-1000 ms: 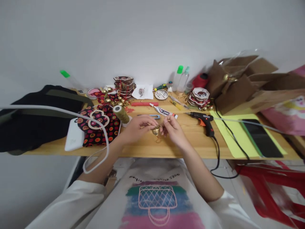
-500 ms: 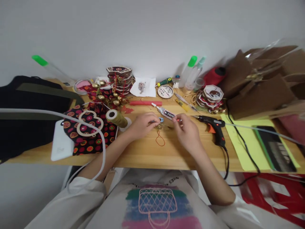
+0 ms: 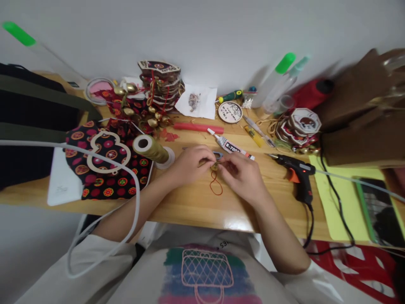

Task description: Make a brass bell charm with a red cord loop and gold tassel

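Observation:
My left hand (image 3: pixel 193 166) and my right hand (image 3: pixel 242 173) meet over the middle of the wooden table, fingertips pinched around a small gold bell (image 3: pixel 214 166). A loop of thin red cord (image 3: pixel 216 188) hangs from the bell toward me and lies on the wood. Just behind the fingertips is a small blue-handled item (image 3: pixel 217 155), partly hidden. A B-7000 glue tube (image 3: pixel 228 145) lies behind my right hand. To the left of my left hand stands a spool of olive-gold cord (image 3: pixel 152 149).
At right lie a black glue gun (image 3: pixel 295 172), yellow paper (image 3: pixel 327 202) and a phone (image 3: pixel 379 209). Patterned fabric (image 3: pixel 107 185) with a wooden frame is at left. Stacked ornaments (image 3: pixel 161 88), a red stick (image 3: pixel 198 128) and brown bags (image 3: pixel 360 126) stand further back. A white cable (image 3: pixel 136 198) crosses my left arm.
My right hand has moved left to meet my left hand at the bell and no longer touches the glue tube. The camera view has moved closer to the table.

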A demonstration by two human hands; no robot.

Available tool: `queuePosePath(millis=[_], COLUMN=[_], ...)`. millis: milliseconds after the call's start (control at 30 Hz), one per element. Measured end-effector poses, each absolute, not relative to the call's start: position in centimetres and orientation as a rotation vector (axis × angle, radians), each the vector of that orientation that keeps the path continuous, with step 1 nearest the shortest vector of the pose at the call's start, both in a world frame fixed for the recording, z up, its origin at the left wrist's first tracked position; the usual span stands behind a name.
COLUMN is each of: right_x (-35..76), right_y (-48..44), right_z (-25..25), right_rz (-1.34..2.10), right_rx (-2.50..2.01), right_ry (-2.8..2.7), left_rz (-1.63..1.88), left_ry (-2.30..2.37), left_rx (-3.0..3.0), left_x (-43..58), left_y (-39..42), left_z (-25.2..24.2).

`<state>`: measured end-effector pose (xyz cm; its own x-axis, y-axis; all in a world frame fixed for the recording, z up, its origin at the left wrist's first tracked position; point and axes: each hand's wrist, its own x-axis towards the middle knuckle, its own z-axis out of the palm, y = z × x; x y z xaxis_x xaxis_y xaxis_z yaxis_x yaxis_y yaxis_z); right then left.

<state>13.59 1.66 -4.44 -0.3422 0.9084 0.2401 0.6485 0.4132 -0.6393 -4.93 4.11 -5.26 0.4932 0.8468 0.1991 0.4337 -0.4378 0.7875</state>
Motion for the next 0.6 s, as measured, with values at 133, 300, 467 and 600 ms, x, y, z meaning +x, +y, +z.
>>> queuePosePath(millis=[133, 300, 467, 600], right_x=[13.50, 13.69, 13.79, 13.75], right_y=[1.65, 1.63, 1.59, 1.58], right_z=[-4.43, -4.49, -4.64, -4.53], right_rz=[0.592, 0.621, 0.618, 0.610], right_rx=[-1.335, -1.323, -1.299, -1.278], right_ry=[-2.133, -2.164, -2.181, -2.189], left_rz=[0.781, 0.783, 0.807, 0.837], left_ry=[1.030, 1.033, 1.021, 1.003], left_rx=[2.097, 2.110, 2.119, 2.103], left_x=[-4.84, -4.71, -4.67, -4.73], left_y=[3.79, 3.51, 3.34, 3.35], left_z=[-5.12, -5.12, -5.17, -5.36])
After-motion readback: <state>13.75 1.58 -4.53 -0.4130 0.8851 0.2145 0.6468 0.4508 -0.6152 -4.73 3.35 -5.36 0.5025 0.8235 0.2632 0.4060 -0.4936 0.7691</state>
